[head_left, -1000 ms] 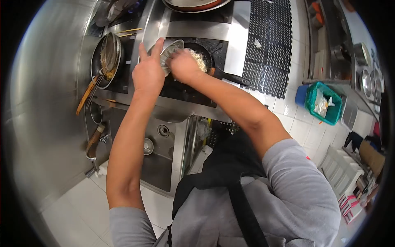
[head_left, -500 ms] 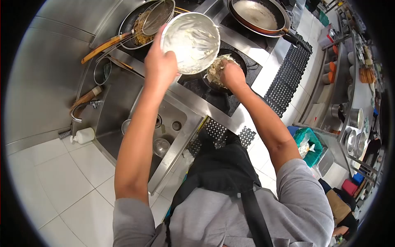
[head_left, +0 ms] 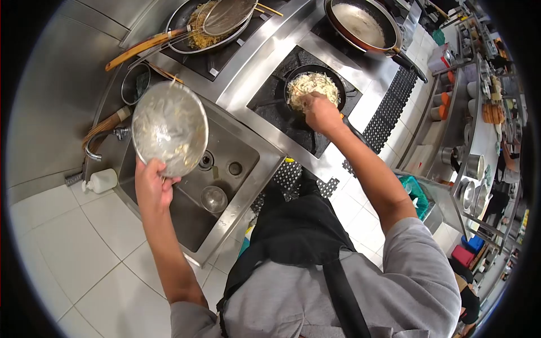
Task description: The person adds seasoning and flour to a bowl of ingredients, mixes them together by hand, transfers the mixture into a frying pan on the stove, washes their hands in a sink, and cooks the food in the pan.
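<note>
Over the sink, my left hand (head_left: 153,183) grips the rim of a metal bowl (head_left: 169,129), tilted so its inside, smeared with pale residue, faces up. My right hand (head_left: 322,114) is at the near edge of a small black pan (head_left: 340,84) on the burner. Its fingertips touch the pale shredded food (head_left: 313,83) in the pan. Those fingers are closed together, and whatever lies between them is hidden.
A wok (head_left: 176,42) with brown bits and a strainer (head_left: 230,17) sits at the back left. Beyond the burner is a larger pan (head_left: 360,25). Below the bowl, the sink (head_left: 183,225) holds a small metal bowl (head_left: 214,199). Shelves stand at right.
My left hand has carried the bowl left and down, from beside the pan to over the sink. My right hand has stayed at the food, now lower at the pan's near side.
</note>
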`<state>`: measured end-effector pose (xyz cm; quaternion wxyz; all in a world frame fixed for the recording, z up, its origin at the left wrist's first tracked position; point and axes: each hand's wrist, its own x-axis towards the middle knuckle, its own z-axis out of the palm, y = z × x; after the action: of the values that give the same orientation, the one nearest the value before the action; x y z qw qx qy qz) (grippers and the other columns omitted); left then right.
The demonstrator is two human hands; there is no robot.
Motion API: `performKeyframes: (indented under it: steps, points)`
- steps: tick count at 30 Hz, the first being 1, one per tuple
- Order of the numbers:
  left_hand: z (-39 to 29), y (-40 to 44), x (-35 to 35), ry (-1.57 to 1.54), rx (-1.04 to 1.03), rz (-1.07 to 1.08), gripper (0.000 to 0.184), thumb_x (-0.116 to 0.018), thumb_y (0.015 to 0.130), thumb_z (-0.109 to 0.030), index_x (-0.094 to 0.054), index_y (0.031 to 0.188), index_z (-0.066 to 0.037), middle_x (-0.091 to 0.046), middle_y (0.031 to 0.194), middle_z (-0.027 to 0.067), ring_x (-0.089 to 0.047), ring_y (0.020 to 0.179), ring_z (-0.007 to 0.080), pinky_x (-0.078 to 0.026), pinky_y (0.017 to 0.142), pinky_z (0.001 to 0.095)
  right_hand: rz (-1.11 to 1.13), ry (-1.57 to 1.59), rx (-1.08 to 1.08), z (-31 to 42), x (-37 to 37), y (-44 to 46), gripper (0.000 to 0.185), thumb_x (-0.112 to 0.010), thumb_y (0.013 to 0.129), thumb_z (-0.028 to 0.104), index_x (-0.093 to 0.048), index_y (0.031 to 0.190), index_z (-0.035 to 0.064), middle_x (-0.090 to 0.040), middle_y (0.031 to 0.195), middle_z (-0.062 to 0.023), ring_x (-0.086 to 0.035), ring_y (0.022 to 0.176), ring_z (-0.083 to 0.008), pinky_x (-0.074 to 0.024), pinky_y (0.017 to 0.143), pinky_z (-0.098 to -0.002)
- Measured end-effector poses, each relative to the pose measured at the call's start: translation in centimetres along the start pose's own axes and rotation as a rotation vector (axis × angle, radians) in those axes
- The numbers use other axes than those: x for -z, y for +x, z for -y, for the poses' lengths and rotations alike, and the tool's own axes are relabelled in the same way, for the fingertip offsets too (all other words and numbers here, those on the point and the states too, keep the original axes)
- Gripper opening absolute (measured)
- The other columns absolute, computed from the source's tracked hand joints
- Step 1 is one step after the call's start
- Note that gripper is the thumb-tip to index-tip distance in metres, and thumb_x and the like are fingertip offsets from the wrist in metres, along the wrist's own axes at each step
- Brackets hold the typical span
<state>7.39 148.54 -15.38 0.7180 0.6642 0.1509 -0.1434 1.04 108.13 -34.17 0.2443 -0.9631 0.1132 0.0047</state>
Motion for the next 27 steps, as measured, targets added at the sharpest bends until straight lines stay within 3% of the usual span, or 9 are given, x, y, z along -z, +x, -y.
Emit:
performKeyframes:
  steps: [5,8,12,17,19,21,24,26,27]
  points:
    - [3.0,-1.5,7.5,0.025,0.057,-0.164,0.066,-0.05,0.076,-0.002,-0.044,0.141,-0.002,-0.062,0.108,0.0164,-0.058,0.057,0.0181,-0.045,0.039,0.0232,0.127,-0.079,-0.014,-2.7,0.5,3.1,0.042,-0.06,0.083,0.006,-0.074,0.121,0.0158,-0.068,0.117,-0.0173,-0.067,0.109,-0.0364,-0.055,0.097,-0.0426]
    - [5.4,-2.5,11.7,0.023,0.136,-0.237,0.066,-0.05,0.075,-0.001,-0.044,0.141,-0.003,-0.062,0.108,0.0162,-0.057,0.056,0.0184,-0.045,0.039,0.0236,-0.079,-0.067,0.045,-2.8,1.3,2.3,0.041,-0.059,0.084,0.006,-0.073,0.122,0.015,-0.068,0.118,-0.0174,-0.066,0.112,-0.0359,-0.0543,0.098,-0.0428]
    - [10.1,-3.3,16.2,-0.015,0.216,-0.218,0.062,-0.051,0.076,-0.001,-0.047,0.138,-0.005,-0.064,0.107,0.0146,-0.059,0.058,0.0168,-0.042,0.038,0.0212,-0.068,-0.168,0.021,-4.7,0.0,3.2,0.039,-0.056,0.087,0.008,-0.071,0.123,0.0096,-0.065,0.122,-0.0201,-0.062,0.117,-0.0376,-0.0524,0.101,-0.0443]
    - [19.3,-1.6,20.7,-0.051,0.254,-0.334,0.062,-0.05,0.082,0.004,-0.045,0.143,-0.003,-0.065,0.125,0.0198,-0.073,0.089,0.0297,-0.057,0.052,0.0351,-0.252,-0.413,0.047,-6.2,-1.7,4.6,0.035,-0.055,0.089,0.003,-0.062,0.124,0.0051,-0.06,0.127,-0.0232,-0.059,0.119,-0.0413,-0.0487,0.106,-0.0448]
    - [24.4,-0.7,24.3,0.034,0.175,-0.344,0.058,-0.046,0.087,0.003,-0.045,0.144,-0.004,-0.064,0.127,0.0201,-0.073,0.09,0.0311,-0.061,0.052,0.0368,-0.135,-0.302,0.03,-3.3,-0.4,2.7,0.038,-0.06,0.088,0.009,-0.063,0.126,0.0075,-0.065,0.123,-0.0208,-0.063,0.116,-0.0399,-0.0518,0.099,-0.0474]
    - [27.7,-0.1,26.4,0.123,0.216,-0.448,0.073,-0.047,0.087,0.004,-0.035,0.157,-0.013,-0.06,0.135,0.0199,-0.073,0.091,0.0333,-0.064,0.05,0.0381,0.217,-0.215,0.067,-2.6,-0.3,2.0,0.027,-0.062,0.092,0.017,-0.072,0.115,0.0068,-0.074,0.107,-0.0202,-0.07,0.104,-0.039,-0.0536,0.092,-0.0459]
    - [29.5,-0.7,26.9,0.352,0.302,-0.43,0.075,-0.044,0.086,0.006,-0.035,0.158,-0.013,-0.062,0.136,0.0192,-0.074,0.094,0.0317,-0.062,0.048,0.0375,0.01,-0.143,-0.023,0.8,1.2,1.7,0.031,-0.06,0.091,0.011,-0.071,0.12,0.0093,-0.071,0.117,-0.02,-0.07,0.103,-0.0398,-0.0548,0.091,-0.0438]
    - [30.7,-1.1,26.7,0.472,0.35,-0.388,0.07,-0.043,0.087,0.006,-0.042,0.155,-0.012,-0.065,0.131,0.0191,-0.074,0.094,0.0301,-0.06,0.046,0.0361,0.234,-0.322,0.132,-2.7,0.8,1.9,0.035,-0.062,0.09,0.014,-0.067,0.124,0.0071,-0.071,0.117,-0.0215,-0.068,0.106,-0.0417,-0.0534,0.092,-0.047]
    - [31.3,-1.1,26.9,0.458,0.398,-0.3,0.065,-0.043,0.088,0.005,-0.046,0.151,-0.01,-0.067,0.129,0.0193,-0.074,0.098,0.0302,-0.062,0.054,0.0381,0.154,-0.213,0.091,-1.9,1.5,1.5,0.036,-0.063,0.09,0.014,-0.067,0.125,0.007,-0.07,0.118,-0.0223,-0.067,0.106,-0.042,-0.0529,0.093,-0.0474]
